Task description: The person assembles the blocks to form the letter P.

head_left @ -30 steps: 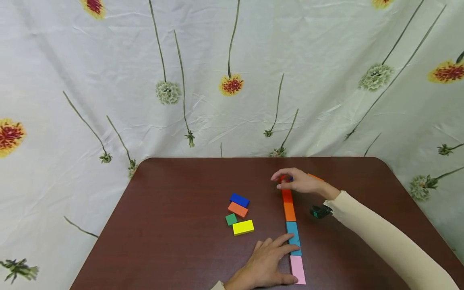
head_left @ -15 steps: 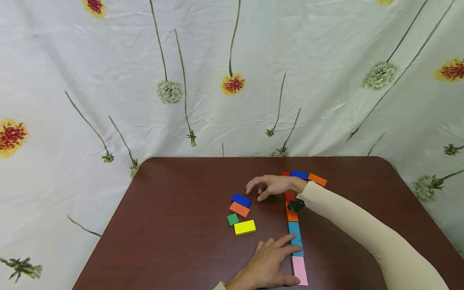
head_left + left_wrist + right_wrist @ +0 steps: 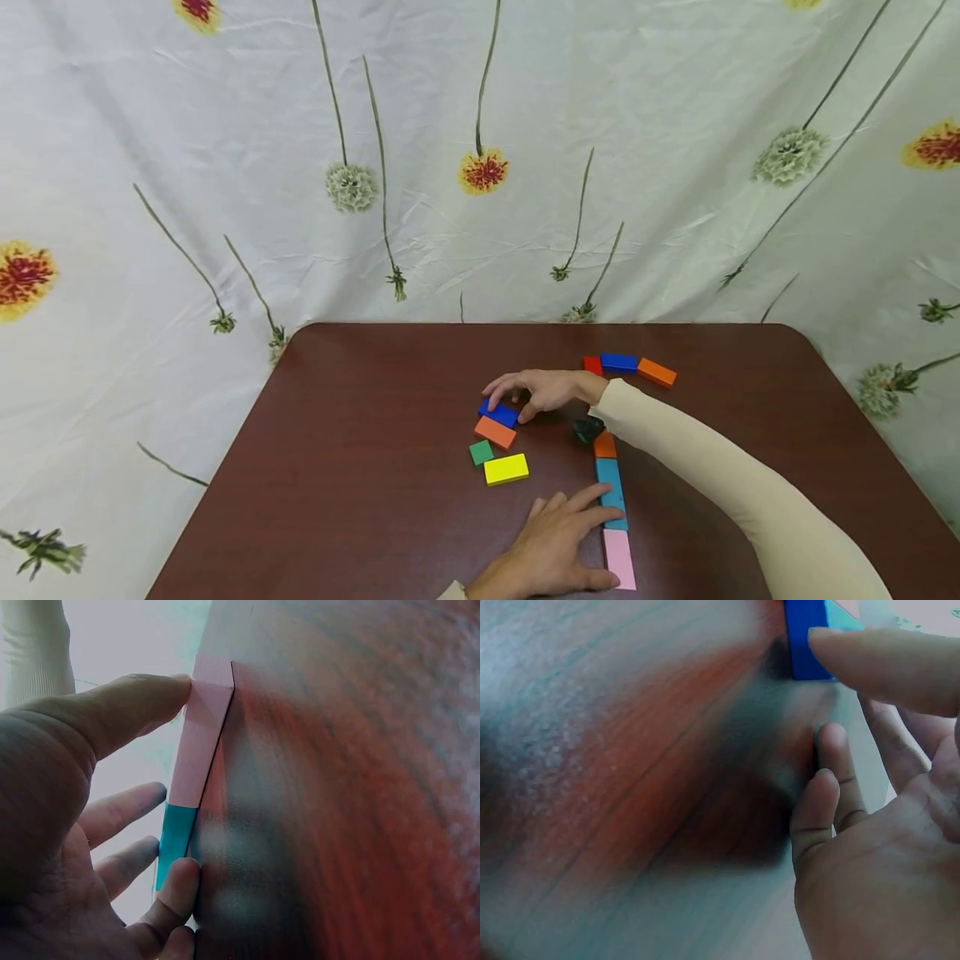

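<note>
Head view: the right grip (image 3: 546,389) has moved left from the row of blocks (image 3: 607,469) to the loose blue block (image 3: 506,414), turning the work, seemingly, to another piece. The left grip (image 3: 553,542), fingers extended, touches the row's teal block (image 3: 618,500).

Left wrist view: the left thumb (image 3: 142,705) touches the pink block (image 3: 196,757).

Right wrist view: the right thumb (image 3: 892,667) touches the blue block; whether it is pinched, I cannot tell.

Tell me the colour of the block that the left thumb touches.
Pink; the block shows its colour best in the head view.
</note>
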`<state>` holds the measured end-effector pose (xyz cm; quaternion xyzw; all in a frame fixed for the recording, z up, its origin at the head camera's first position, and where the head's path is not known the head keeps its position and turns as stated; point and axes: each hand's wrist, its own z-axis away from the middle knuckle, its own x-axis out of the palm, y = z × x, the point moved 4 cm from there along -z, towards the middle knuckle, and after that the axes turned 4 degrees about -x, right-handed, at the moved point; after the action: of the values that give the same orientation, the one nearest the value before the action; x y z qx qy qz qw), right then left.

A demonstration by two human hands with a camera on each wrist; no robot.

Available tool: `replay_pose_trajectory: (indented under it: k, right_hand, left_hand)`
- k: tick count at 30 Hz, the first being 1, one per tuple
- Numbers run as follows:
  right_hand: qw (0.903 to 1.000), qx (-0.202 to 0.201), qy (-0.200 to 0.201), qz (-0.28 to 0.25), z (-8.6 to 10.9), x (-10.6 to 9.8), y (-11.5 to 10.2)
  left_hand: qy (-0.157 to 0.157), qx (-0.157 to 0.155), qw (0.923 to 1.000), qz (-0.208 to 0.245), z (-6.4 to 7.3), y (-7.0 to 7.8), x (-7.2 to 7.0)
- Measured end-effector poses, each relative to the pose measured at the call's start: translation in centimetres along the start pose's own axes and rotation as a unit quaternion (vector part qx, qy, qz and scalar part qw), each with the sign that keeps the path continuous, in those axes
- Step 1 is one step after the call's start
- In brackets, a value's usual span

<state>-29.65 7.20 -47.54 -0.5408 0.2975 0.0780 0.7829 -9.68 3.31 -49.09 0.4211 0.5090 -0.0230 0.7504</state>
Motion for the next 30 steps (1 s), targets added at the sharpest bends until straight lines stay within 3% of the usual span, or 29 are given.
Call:
replay_pose_trajectory:
  k: [8, 17, 22, 27, 30]
  right_hand:
    - [0.9991, 0.013, 0.036, 0.019, 0.1, 0.4, -0.7]
    - [0.9914, 0.024, 0.100, 0.081, 1.1, 0.1, -0.8]
    - [0.9875, 0.011, 0.142, 0.067, 3.3, -1.4, -0.4]
    - [0.9811, -0.001, 0.188, 0.044, 6.7, -3.5, 0.0]
    - [0.9745, 0.013, 0.223, 0.025, 9.1, -4.7, 0.5]
  left_hand:
    - [0.016, 0.014, 0.9997, -0.011, 0.0, 0.2, -0.2]
    - [0.026, 0.018, 0.9993, -0.019, 0.1, 0.2, -0.1]
    - [0.028, 0.018, 0.9993, -0.016, 0.1, 0.2, 0.0]
    - [0.032, 0.013, 0.9991, -0.024, 0.1, 0.1, -0.1]
    - [0.033, 0.008, 0.9991, -0.025, 0.1, 0.2, 0.0]
